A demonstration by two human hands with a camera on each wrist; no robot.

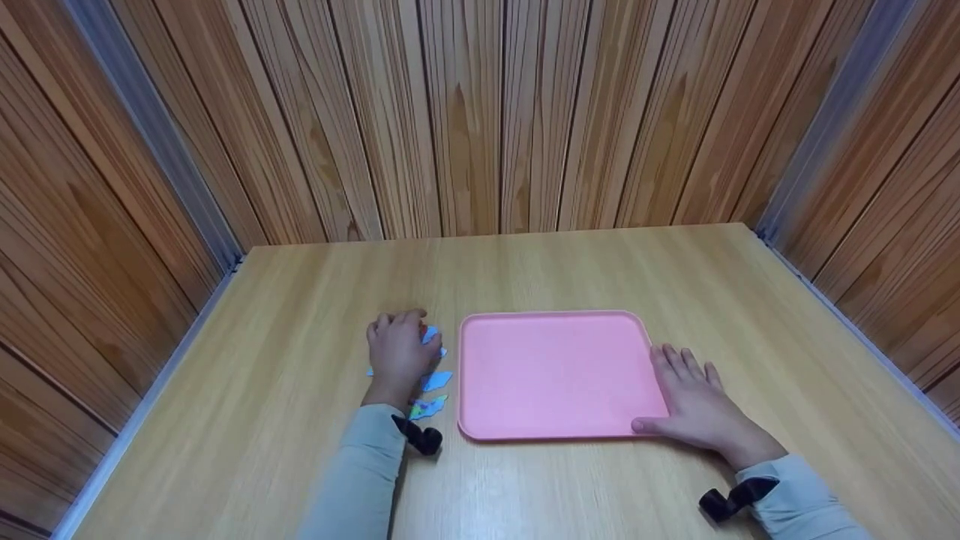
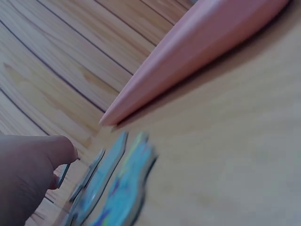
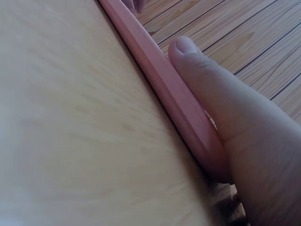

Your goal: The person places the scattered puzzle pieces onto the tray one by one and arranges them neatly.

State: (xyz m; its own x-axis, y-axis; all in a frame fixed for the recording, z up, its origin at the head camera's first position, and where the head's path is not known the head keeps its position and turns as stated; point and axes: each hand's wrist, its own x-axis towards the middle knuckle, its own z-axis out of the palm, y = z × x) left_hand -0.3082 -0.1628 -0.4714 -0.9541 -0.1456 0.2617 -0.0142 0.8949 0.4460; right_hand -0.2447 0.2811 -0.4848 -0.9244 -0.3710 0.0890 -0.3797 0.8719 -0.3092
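My left hand is palm-down at the left of a pink tray. In the left wrist view its thumb and a finger pinch a thin flat puzzle piece, seen edge-on. Near that hand lie several mostly blue puzzle pieces, partly covered by the hand and wrist; the nearest one has yellow and purple patches. My right hand rests at the tray's right edge with its fingers spread straight. Its thumb lies over the tray's near right corner.
The wooden table carries the tray and the pieces. Wood-panelled walls enclose it at the back and on both sides, with grey metal posts at the corners. A black wrist device sits on each sleeve.
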